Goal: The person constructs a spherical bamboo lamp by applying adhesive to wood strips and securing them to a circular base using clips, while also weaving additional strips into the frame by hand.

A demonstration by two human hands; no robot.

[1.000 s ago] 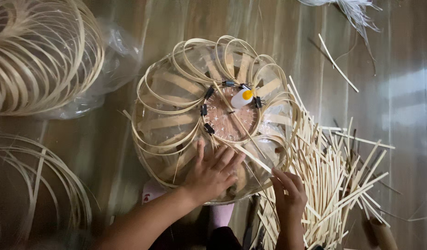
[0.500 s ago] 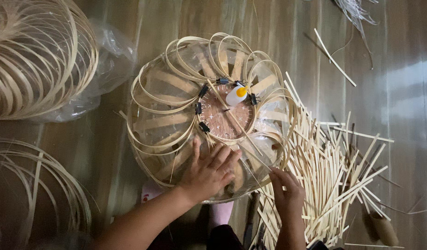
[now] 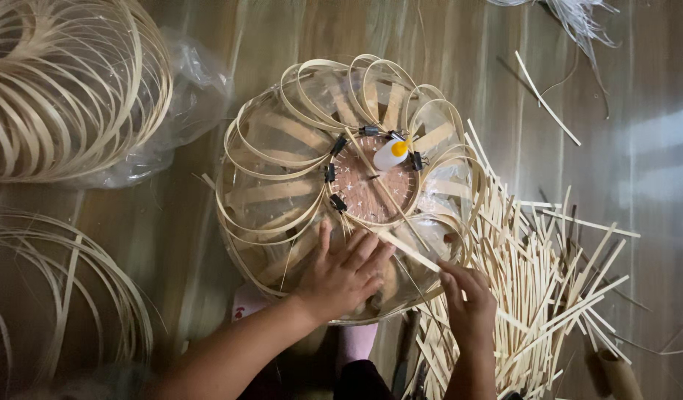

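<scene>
A round bamboo basket frame (image 3: pixel 282 170) lies on the floor, its looped strips fanning out from a woven centre disc (image 3: pixel 371 189). Several black binder clips (image 3: pixel 331 172) and a white clip with a yellow dot (image 3: pixel 392 153) ring the disc. My left hand (image 3: pixel 349 274) presses flat on the frame's near edge, fingers spread. My right hand (image 3: pixel 467 300) pinches the end of a bamboo strip (image 3: pixel 389 196) that runs diagonally up across the disc.
A heap of short bamboo slats (image 3: pixel 548 289) lies to the right. A coil of thin strips (image 3: pixel 60 89) rests on a clear plastic bag (image 3: pixel 193 96) at top left. More curved strips (image 3: pixel 67 296) lie at the lower left. One loose stick (image 3: pixel 547 98) lies at the upper right.
My right hand has crept up and left toward the frame, holding the strip. My left hand has stayed pressed on the near edge.
</scene>
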